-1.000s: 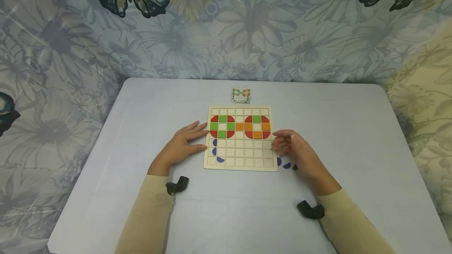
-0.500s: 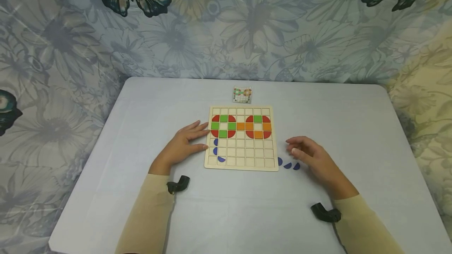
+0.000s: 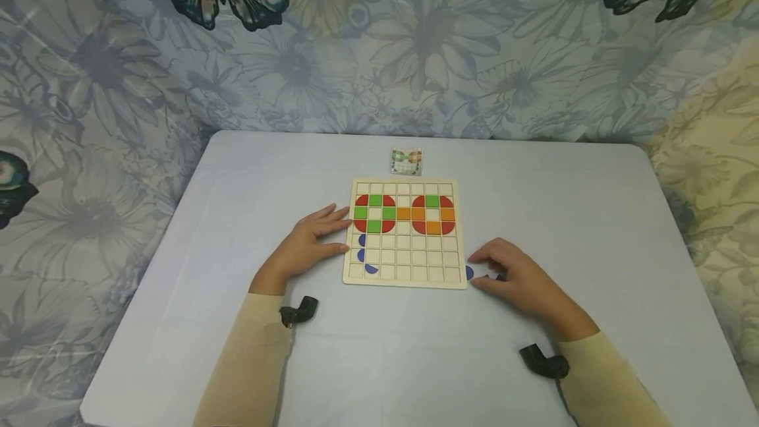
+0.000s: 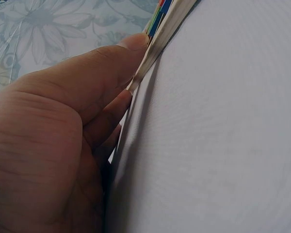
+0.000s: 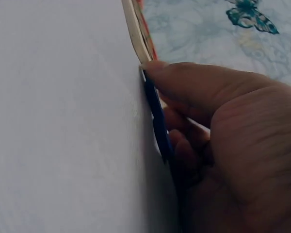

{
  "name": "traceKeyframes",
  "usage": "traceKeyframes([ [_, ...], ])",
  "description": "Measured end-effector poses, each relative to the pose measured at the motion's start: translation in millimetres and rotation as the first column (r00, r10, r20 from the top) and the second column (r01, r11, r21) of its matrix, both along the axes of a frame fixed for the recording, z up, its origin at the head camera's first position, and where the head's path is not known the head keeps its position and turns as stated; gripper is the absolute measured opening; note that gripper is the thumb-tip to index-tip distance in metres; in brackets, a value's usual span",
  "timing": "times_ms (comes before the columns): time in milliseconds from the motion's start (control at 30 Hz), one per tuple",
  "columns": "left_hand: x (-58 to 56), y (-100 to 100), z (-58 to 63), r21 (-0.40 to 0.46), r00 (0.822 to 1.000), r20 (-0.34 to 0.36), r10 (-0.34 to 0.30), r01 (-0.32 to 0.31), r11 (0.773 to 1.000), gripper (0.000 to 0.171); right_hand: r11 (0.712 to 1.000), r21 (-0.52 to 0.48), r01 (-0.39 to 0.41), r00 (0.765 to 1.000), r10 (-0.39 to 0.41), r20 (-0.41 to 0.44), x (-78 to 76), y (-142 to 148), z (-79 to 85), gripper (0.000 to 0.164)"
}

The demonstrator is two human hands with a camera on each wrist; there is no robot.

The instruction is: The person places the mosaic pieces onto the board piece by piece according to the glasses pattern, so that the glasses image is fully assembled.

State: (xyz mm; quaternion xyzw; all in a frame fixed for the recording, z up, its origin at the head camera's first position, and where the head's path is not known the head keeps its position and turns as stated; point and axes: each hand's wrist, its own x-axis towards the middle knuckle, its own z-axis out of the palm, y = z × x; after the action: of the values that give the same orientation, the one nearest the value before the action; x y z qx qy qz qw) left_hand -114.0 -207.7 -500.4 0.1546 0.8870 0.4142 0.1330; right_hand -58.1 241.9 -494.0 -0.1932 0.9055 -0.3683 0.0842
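A wooden grid board (image 3: 411, 275) lies flat on the table, with red, green and orange pieces in its upper rows. Three blue half-circle pieces (image 3: 371, 269) sit in its lower left cells. My left hand (image 3: 302, 246) rests at the board's left edge, fingers spread and relaxed; in the left wrist view the thumb (image 4: 135, 41) touches the rim. Beside the lower right edge, my right hand (image 3: 522, 282) has thumb and forefinger parted about a blue half-circle (image 3: 470, 273). More blue pieces (image 5: 160, 131) lie under that hand, partly hidden by it.
A small card (image 3: 406, 161) with a coloured grid pattern lies behind the board. The table (image 3: 379, 354) has a white cover and meets a floral backdrop (image 3: 427, 51) at its far edge. Both wrists carry black camera mounts (image 3: 544, 362).
My right hand first drew away from the board's right edge, then came down and left over the loose blue pieces. The left hand stays in place.
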Motion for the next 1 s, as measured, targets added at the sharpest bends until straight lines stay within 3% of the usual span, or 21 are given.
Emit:
traceKeyframes([
  [200,0.8,-0.5,-0.1,-0.008,1.000,0.003,0.002,-0.002,1.000,0.063,0.999,0.044,0.002,0.999,0.000,-0.049,2.6,-5.8,-0.9,0.030],
  [433,1.2,0.5,1.0,-0.004,1.000,0.005,0.006,-0.006,1.000,0.064,0.998,0.048,0.033,0.998,-0.030,-0.050,4.5,-9.3,0.6,0.025],
  [1000,-0.5,-0.3,-1.9,0.028,1.000,0.013,0.007,-0.007,1.000,0.063,0.995,0.094,0.024,0.996,-0.015,-0.093,5.3,-8.6,0.5,0.020],
])
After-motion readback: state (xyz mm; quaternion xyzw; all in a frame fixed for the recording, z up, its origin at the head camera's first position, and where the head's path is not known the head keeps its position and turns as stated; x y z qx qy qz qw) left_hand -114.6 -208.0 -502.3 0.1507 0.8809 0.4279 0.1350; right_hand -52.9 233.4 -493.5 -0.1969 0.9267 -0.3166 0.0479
